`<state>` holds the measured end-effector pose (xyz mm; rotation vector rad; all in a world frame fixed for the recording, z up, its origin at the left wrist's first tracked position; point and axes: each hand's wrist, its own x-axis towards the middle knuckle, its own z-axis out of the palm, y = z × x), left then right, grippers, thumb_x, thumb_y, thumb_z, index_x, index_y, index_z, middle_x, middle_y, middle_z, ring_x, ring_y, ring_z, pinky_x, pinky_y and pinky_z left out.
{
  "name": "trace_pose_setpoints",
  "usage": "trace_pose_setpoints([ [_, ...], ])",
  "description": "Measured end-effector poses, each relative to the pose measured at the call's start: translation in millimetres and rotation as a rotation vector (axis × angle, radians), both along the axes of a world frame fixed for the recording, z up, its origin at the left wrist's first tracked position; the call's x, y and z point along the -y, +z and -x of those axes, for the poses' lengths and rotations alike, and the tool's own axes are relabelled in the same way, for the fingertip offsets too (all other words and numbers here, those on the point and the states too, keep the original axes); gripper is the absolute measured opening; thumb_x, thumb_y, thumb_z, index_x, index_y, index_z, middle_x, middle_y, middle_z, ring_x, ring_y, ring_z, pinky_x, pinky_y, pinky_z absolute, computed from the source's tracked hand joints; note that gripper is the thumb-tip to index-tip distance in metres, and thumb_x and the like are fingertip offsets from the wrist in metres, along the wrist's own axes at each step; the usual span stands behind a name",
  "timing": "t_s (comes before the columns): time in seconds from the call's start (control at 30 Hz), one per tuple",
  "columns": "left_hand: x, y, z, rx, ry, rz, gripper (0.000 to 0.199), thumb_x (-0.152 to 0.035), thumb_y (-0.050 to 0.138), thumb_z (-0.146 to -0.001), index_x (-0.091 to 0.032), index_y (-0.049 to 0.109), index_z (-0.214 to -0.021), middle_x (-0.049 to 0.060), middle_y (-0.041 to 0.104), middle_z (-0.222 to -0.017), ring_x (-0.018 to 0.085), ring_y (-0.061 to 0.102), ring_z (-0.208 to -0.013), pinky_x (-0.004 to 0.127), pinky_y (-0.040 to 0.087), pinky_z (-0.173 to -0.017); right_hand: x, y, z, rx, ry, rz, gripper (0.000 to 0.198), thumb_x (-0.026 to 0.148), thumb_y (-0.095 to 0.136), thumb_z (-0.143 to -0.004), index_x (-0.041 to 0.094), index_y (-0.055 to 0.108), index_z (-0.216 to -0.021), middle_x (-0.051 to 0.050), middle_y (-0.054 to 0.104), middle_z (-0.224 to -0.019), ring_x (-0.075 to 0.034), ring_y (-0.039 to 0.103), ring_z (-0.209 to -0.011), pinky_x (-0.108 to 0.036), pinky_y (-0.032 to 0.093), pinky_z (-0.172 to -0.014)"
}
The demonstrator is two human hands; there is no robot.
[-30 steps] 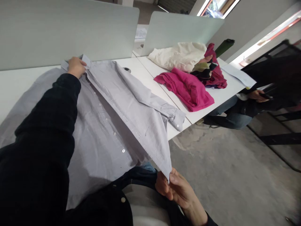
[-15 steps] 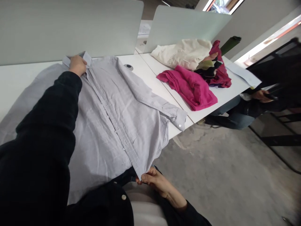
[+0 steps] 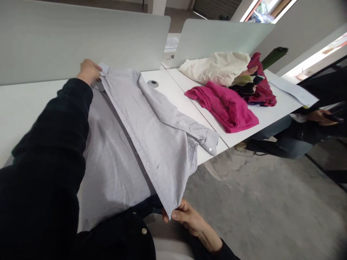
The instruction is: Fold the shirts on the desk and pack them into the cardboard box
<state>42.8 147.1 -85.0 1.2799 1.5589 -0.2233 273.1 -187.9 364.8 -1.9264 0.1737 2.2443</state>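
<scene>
A light grey button-up shirt [image 3: 151, 126] lies spread on the white table, its front panel drawn straight between my two hands. At the far end my left hand [image 3: 90, 71] is closed on the collar. My right hand [image 3: 187, 218], near my body, pinches the bottom corner of the front panel at the hem. That panel is lifted apart from the other half, so the shirt is parted along its front. One sleeve with a buttoned cuff [image 3: 211, 142] stretches toward the table's front edge. My left forearm hides part of the shirt's left side.
To the right on the table [image 3: 189, 117] lie a magenta cloth [image 3: 226, 104], a cream cloth [image 3: 214, 68] and a dark red cloth [image 3: 261, 90]. Frosted dividers [image 3: 81, 43] line the back. A person [image 3: 284, 141] sits at the far right, holding a dark object.
The front panel has been raised and pulled right, away from the other half. My left hand now grips one side of the collar. The whole view has shifted slightly.
</scene>
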Motion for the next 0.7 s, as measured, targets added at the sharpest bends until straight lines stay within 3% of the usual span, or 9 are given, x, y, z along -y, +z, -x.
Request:
trace_pose_setpoints([
  [0.1,7.2,4.4,1.7,-0.067,0.047,0.097,0.039,-0.020,0.056,-0.087,-0.001,0.057,-0.121,0.004,0.066,-0.119,0.010,0.057,-0.090,0.031,0.049,-0.084,7.4,-6.4,-2.5,0.015,0.007,0.051,0.031,0.046,0.080,-0.067,0.016,0.074,-0.074,-0.002,0.069,-0.068,-0.012,0.060,-0.068,-0.024,0.044,-0.074],
  [0.23,25.4,7.2,1.9,-0.078,0.031,0.145,0.038,-0.018,0.060,-0.083,-0.002,0.059,-0.117,0.004,0.064,-0.123,0.013,0.056,-0.099,0.032,0.044,-0.095,17.7,-15.8,-6.3,0.110,-0.037,0.177,0.032,0.043,0.083,-0.062,0.015,0.073,-0.072,-0.002,0.069,-0.069,-0.010,0.060,-0.064,-0.022,0.043,-0.068],
  [0.47,48.1,13.8,4.6,-0.051,0.001,0.015,0.065,-0.042,0.060,-0.084,-0.012,0.042,-0.138,-0.002,0.046,-0.143,0.012,0.036,-0.118,0.030,0.022,-0.113,15.8,-21.6,-10.3,0.152,0.033,0.228,0.036,0.044,0.083,-0.061,0.013,0.070,-0.075,-0.003,0.069,-0.073,-0.011,0.059,-0.064,-0.024,0.043,-0.065],
  [0.6,65.4,42.4,22.2,-0.061,0.019,-0.106,0.067,-0.049,0.053,-0.086,-0.016,0.038,-0.142,0.004,0.033,-0.148,0.020,0.033,-0.128,0.040,0.020,-0.115,14.4,-24.4,-13.6,0.146,0.100,0.213,0.040,0.048,0.083,-0.062,0.014,0.069,-0.076,-0.004,0.069,-0.075,-0.014,0.061,-0.068,-0.027,0.045,-0.069],
  [0.7,90.4,77.4,51.9,-0.091,-0.031,-0.044,0.073,-0.054,0.050,-0.086,-0.016,0.034,-0.146,0.011,0.030,-0.149,0.029,0.031,-0.134,0.047,0.021,-0.114,17.2,-27.8,-17.6,0.181,0.158,0.202,0.043,0.050,0.083,-0.061,0.014,0.068,-0.077,-0.005,0.068,-0.071,-0.017,0.062,-0.069,-0.030,0.046,-0.072],
])
